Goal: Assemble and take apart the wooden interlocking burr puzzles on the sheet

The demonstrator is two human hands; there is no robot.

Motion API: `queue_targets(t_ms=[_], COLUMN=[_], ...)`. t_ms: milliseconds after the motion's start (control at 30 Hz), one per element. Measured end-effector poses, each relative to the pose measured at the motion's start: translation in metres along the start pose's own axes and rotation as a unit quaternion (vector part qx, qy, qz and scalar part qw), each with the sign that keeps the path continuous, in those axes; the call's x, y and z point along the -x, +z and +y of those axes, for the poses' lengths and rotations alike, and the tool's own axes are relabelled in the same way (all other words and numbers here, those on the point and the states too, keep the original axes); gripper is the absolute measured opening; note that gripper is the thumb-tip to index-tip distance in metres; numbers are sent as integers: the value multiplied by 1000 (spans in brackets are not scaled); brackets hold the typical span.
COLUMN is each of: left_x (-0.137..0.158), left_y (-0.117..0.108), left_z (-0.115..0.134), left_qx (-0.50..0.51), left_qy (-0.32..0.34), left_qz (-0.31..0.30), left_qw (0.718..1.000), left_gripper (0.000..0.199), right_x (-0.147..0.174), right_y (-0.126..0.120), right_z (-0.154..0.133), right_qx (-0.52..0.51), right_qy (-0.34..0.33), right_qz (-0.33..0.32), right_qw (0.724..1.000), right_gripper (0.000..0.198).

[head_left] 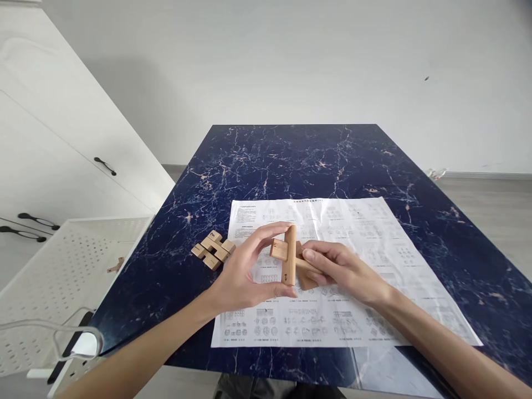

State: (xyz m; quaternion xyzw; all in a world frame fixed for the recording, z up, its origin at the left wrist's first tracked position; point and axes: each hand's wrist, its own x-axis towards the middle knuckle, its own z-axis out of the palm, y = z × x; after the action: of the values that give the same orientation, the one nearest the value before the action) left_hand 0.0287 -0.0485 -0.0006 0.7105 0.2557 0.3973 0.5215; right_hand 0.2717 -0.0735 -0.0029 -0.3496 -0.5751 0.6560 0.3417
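Above the printed sheet, my left hand (243, 270) grips a numbered wooden puzzle piece (291, 257) by its two ends, between thumb and fingers. A second wooden puzzle piece (279, 249) crosses it, its block end showing on the left side. My right hand (341, 269) pinches the light bar (306, 266) that sticks out on the right. Another flat wooden piece (308, 281) shows behind that bar, partly hidden by my right fingers; whether it joins the others I cannot tell. Left of my left hand, several numbered puzzle pieces (213, 249) sit together on the table.
The creased instruction sheet (415, 299) with small diagrams covers the near part of the blue marbled table (291, 160). A white perforated cart (75, 260) with a cable (45, 322) stands at the left, below white cabinets (54, 127). A wall (291, 61) rises behind the table.
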Motion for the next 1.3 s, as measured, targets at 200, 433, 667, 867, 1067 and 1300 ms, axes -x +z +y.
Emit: queue_targets(t_ms=[200,433,667,867,1067,1300], left_x=[0,-2,-2,-2,-5,-9], left_y=[5,5,1,0,5,6], left_z=[2,3,-1,-1,6,6], left_qx=[24,23,34,17,-44,-24], left_qy=[-12,21,21,8,-119,-153], left_qz=[-36,-15,-28,-23,93,73], left_qw=[999,999,999,1000,987,985], left_gripper=[95,91,92,89,35,39], right_x=[1,2,3,2,2,3], right_y=[-1,1,0,5,12,16], right_z=[1,-1,0,-3,-1,-1], right_qx=[-10,1,2,37,151,153], right_qy=[-7,1,-6,-22,-58,-65], right_qz=[-36,-22,-18,36,100,85], right_qw=[999,1000,1000,998,982,982], right_gripper=[40,40,41,39,36,35])
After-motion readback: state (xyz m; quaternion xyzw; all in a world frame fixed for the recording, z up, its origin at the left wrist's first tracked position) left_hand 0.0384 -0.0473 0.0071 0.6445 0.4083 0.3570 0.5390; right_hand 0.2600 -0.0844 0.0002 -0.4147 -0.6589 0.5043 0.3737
